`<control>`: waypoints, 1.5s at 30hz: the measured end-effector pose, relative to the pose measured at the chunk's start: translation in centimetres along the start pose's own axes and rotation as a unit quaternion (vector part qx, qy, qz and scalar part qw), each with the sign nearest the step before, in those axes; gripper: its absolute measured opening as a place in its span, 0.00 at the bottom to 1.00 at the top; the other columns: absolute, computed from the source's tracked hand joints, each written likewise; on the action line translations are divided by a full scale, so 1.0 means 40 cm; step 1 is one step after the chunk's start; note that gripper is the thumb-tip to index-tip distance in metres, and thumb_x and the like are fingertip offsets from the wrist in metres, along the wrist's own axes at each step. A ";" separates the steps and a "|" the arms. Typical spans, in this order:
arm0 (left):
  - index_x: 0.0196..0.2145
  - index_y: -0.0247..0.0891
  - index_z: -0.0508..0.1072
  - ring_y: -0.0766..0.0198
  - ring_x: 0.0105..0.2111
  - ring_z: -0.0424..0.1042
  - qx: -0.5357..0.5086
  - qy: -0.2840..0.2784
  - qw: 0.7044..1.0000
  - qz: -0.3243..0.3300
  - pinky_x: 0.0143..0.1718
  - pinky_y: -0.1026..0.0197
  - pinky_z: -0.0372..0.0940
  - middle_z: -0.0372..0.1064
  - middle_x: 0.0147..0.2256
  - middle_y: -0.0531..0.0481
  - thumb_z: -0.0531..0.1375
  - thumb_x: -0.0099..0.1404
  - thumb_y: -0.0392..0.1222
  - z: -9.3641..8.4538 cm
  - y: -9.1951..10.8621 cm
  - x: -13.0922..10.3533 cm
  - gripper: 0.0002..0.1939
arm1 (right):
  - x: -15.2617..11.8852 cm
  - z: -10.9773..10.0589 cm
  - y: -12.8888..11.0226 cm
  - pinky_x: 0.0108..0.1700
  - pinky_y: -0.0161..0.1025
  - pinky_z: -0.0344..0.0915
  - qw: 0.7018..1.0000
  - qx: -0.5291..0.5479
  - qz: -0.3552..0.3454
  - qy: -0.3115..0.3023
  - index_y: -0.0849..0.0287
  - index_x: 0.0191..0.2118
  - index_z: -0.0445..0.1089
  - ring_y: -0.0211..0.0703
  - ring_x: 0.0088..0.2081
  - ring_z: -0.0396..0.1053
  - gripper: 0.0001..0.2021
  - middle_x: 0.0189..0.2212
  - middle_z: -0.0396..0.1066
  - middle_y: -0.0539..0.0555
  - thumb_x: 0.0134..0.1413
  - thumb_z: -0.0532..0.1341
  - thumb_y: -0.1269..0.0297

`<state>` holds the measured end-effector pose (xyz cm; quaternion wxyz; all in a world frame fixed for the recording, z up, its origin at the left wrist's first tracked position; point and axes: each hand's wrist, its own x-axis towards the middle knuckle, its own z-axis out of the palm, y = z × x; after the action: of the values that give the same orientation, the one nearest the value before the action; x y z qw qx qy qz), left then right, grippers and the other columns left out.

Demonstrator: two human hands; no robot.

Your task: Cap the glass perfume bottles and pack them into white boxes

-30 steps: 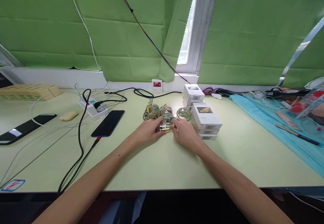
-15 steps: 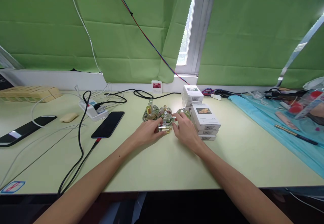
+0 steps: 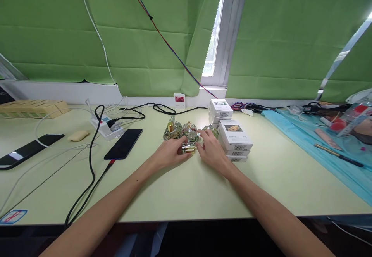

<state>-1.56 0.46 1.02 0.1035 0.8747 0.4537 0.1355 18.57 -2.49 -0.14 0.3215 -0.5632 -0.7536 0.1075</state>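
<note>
Several small clear glass bottles with gold or clear tops stand close together, among them a gold-topped bottle [image 3: 171, 129] and a round glass bottle [image 3: 190, 133]. My left hand [image 3: 171, 151] has its thumb and forefinger around the near glass bottle [image 3: 189, 149], which shows silver and gold fittings. At the right side of the cluster, my right hand [image 3: 210, 148] bends its fingers, with a small clear part by the fingertips; what they grip is mostly hidden. Behind that hand is another glass bottle [image 3: 213, 130]. White boxes [image 3: 235, 137] with printed pictures are stacked just right of it.
A phone [image 3: 123, 144] on a black cable, a white power strip [image 3: 109, 129] and another dark device [image 3: 29, 150] lie left. Yellow boxes [image 3: 35, 109] stand far left. A small white box [image 3: 179, 101] leans at the back wall. Blue sheeting [image 3: 305, 133] covers the right edge.
Both hands stay almost where they were among the bottles. The view has shifted very slightly; the bottles and boxes show no clear movement.
</note>
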 end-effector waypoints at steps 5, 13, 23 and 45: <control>0.39 0.42 0.65 0.59 0.27 0.69 0.008 0.016 1.000 -0.001 0.28 0.59 0.52 0.70 0.26 0.54 0.56 0.68 0.62 0.002 -0.005 0.002 0.19 | 0.002 0.003 0.004 0.40 0.39 0.67 1.000 0.015 -0.005 -0.003 0.59 0.64 0.60 0.39 0.34 0.70 0.23 0.54 0.63 0.62 0.65 0.58 0.67; 0.39 0.42 0.67 0.58 0.27 0.70 0.023 0.022 0.999 -0.027 0.28 0.60 0.52 0.71 0.26 0.55 0.58 0.65 0.62 -0.005 0.001 0.001 0.20 | 0.000 0.006 0.006 0.36 0.39 0.65 1.000 0.013 -0.003 -0.011 0.58 0.65 0.59 0.40 0.34 0.70 0.24 0.55 0.63 0.62 0.65 0.58 0.66; 0.34 0.42 0.66 0.59 0.28 0.72 0.009 0.017 1.000 -0.019 0.27 0.60 0.52 0.74 0.28 0.54 0.61 0.64 0.56 0.006 -0.001 0.003 0.15 | 0.002 0.004 0.010 0.37 0.40 0.65 0.999 -0.022 -0.007 -0.024 0.56 0.66 0.59 0.43 0.36 0.71 0.23 0.54 0.64 0.62 0.67 0.55 0.67; 0.39 0.43 0.66 0.60 0.28 0.69 -0.033 0.038 0.999 -0.020 0.28 0.60 0.52 0.71 0.28 0.55 0.63 0.63 0.54 0.035 0.011 0.006 0.15 | 0.003 0.002 0.014 0.39 0.38 0.64 0.997 -0.038 0.005 -0.064 0.55 0.71 0.53 0.50 0.47 0.70 0.29 0.52 0.65 0.61 0.66 0.52 0.71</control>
<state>-0.62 0.32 -0.13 0.1181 0.8556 0.4703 0.1813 18.93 -2.17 -0.47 0.2499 -0.5708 -0.7734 0.1164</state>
